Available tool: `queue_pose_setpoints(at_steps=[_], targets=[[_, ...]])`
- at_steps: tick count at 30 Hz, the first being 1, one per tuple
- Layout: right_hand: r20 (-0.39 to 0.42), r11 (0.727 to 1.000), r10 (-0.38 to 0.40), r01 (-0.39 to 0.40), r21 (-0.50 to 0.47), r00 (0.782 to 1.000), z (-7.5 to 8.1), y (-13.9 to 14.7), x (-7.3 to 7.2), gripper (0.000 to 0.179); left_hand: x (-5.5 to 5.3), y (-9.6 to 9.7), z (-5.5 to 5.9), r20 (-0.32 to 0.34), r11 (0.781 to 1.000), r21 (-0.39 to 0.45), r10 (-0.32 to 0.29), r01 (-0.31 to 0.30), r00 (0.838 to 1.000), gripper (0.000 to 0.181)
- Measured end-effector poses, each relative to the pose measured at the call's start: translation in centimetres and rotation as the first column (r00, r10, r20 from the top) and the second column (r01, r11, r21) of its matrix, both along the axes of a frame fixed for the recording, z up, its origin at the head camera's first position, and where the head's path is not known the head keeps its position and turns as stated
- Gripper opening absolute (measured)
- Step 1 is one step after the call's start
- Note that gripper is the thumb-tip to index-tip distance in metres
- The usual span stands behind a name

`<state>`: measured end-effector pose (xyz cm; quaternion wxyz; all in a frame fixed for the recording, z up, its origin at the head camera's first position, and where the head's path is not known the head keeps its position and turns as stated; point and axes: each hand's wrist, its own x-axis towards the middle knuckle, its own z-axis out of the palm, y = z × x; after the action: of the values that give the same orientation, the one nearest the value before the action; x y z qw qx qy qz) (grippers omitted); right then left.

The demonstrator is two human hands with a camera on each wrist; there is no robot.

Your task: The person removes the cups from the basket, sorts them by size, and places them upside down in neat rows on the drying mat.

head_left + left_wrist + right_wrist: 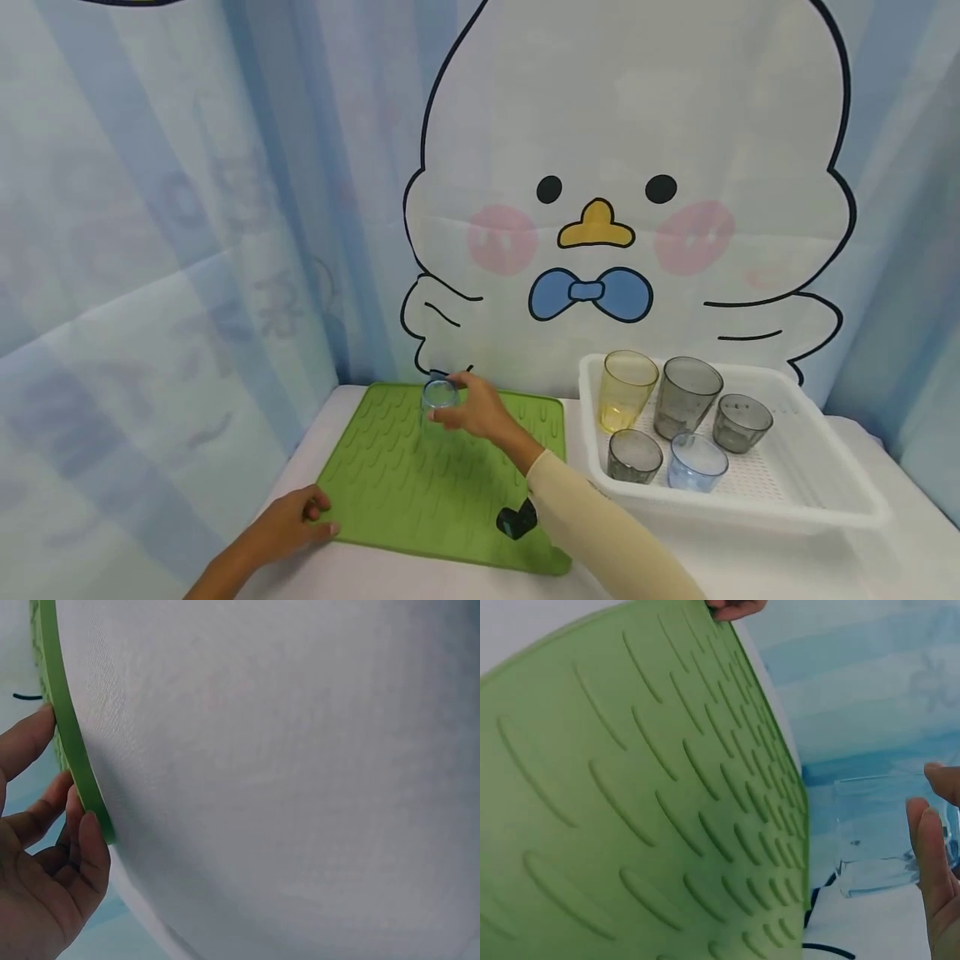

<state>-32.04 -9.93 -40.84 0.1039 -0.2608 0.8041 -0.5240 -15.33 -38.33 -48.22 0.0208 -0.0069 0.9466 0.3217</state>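
Observation:
My right hand [476, 408] holds a clear bluish glass [438, 403] between thumb and fingers at the far left part of a green ridged mat [442, 492]. In the right wrist view the same glass [874, 840] shows beyond the mat's edge, and my fingers [930, 840] partly cover it. Which end of the glass faces up I cannot tell. At the near left corner of the mat, my left hand [288, 525] touches the edge with loosely bent fingers. The left wrist view shows its fingertips [94, 825] against the mat's green rim [71, 727].
Right of the mat stands a white tray [847, 475] with a yellow glass [628, 387], a tall grey glass [686, 396], two short grey glasses [741, 423] and a short blue glass [697, 462]. A small dark device [516, 522] appears beside my right sleeve. Behind hangs a printed curtain [360, 208].

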Motion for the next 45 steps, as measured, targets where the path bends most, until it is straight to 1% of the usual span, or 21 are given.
queue_pose_setpoints(at_steps=[4,6,9,12,16,18,22,25,26,32,35,38,40,45], targets=[[-0.011,1.0,-0.029,0.029,-0.001,1.0,-0.9,-1.5,-1.4,0.072,0.0,0.1,0.1,0.006,1.0,0.009,-0.01,0.01,1.0,0.038],[-0.007,0.999,-0.03,0.03,-0.024,1.0,-1.4,-2.3,-2.1,0.072,-0.1,0.1,0.1,0.003,1.0,0.011,-0.018,0.018,1.0,0.037],[0.017,0.999,-0.043,0.043,-0.021,0.999,-2.2,-3.4,-2.8,0.073,-0.1,0.3,0.0,0.005,1.0,0.015,-0.023,0.023,1.0,0.036],[0.02,0.998,-0.066,0.066,-0.011,0.998,-2.9,-4.1,-3.3,0.075,-0.1,0.6,0.0,0.012,1.0,0.016,-0.025,0.025,1.0,0.036],[0.013,0.995,-0.1,0.1,-0.004,0.995,-3.4,-4.8,-3.9,0.074,-0.3,1.2,0.0,0.003,0.999,0.02,-0.038,0.038,0.999,0.035],[-0.013,0.992,-0.121,0.122,0.02,0.993,-3.6,-5.0,-4.3,0.073,-0.3,1.4,0.1,-0.004,0.998,0.025,-0.053,0.053,0.999,0.035],[0.009,0.99,-0.137,0.136,0.035,0.991,-4.1,-5.5,-4.8,0.074,-0.3,1.6,0.1,-0.004,0.998,0.018,-0.056,0.056,0.998,0.034],[0.072,0.993,-0.117,0.116,0.015,0.99,-4.4,-5.9,-4.9,0.074,-0.3,1.6,0.1,0.003,0.999,0.002,-0.039,0.039,0.999,0.034],[0.077,0.994,-0.113,0.112,0.014,0.991,-4.5,-6.0,-5.0,0.074,-0.3,1.5,0.1,0.007,0.999,-0.004,-0.038,0.039,0.999,0.034],[0.042,0.994,-0.111,0.11,0.02,0.993,-4.9,-6.5,-5.4,0.072,-0.3,1.3,0.4,0.033,0.999,-0.008,-0.039,0.04,0.999,0.031],[0.062,0.996,-0.094,0.093,0.008,0.994,-5.1,-6.7,-5.6,0.071,-0.2,1.0,0.4,0.038,1.0,-0.003,-0.029,0.029,0.999,0.029],[0.095,0.998,-0.066,0.067,-0.007,0.993,-5.3,-7.0,-5.7,0.072,-0.1,0.8,0.3,0.028,1.0,-0.011,-0.005,0.005,1.0,0.028],[0.108,0.999,-0.048,0.05,-0.02,0.993,-5.4,-7.1,-5.9,0.072,0.0,0.7,0.4,0.033,1.0,-0.019,0.018,-0.017,0.999,0.027],[0.109,0.999,0.008,-0.004,-0.037,0.994,-5.4,-7.4,-5.8,0.074,0.2,0.3,0.7,0.059,0.996,-0.05,0.08,-0.077,0.995,0.024]])
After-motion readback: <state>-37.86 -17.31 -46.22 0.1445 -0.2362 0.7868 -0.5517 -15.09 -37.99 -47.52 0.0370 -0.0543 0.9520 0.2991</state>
